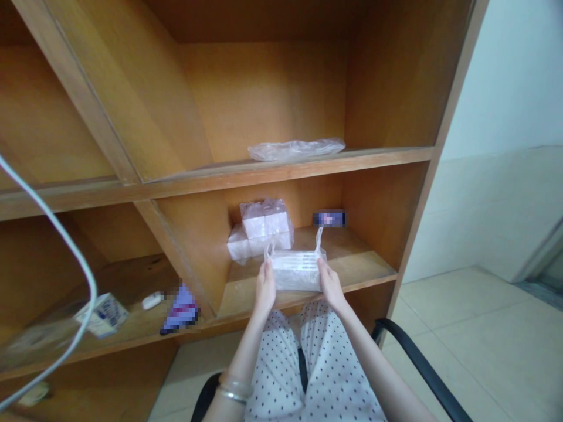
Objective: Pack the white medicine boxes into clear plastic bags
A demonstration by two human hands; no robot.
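Observation:
A clear plastic bag with a stack of flat white packs inside (297, 272) is held level at the front of the lower shelf. My left hand (265, 287) grips its left end, and my right hand (329, 285) grips the right end. Two thin bag handles stick up, one near each hand. Just behind, on the shelf's left side, more white boxes in clear plastic (264, 227) are piled up. Further back on the right lies a small purple box (329, 219), its print blurred out.
A crumpled clear plastic bag (297, 150) lies on the wooden shelf (285, 170) above. The left compartment holds a white-and-blue box (103, 315), a small white item (152, 300) and a purple pack (181, 309). A white cable (83, 264) hangs at left; a black chair armrest (422, 363) curves at right.

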